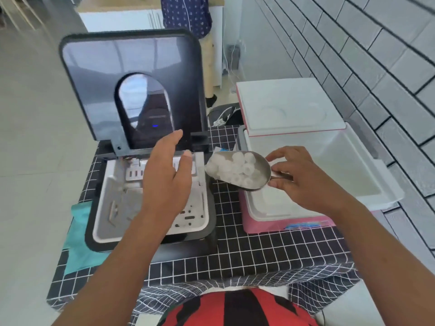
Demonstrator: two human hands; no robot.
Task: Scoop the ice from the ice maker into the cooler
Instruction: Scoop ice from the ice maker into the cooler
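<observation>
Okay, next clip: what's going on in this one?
A person is moving ice from an open ice maker to a pink cooler on a checked tablecloth. The right hand grips the handle of a metal scoop full of ice, held between the two machines at the cooler's near-left rim. The left hand hovers open over the ice maker's basket, holding nothing. The cooler's lid is up, and this load has not yet been tipped in.

A table covered with a black cloth with white grid lines [247, 250] carries the things. On it stands the ice maker [150, 203] at the left, lid raised, and just beside it the pink cooler [282, 222]. A teal cloth [77, 243] lies under the ice maker's left edge.
</observation>
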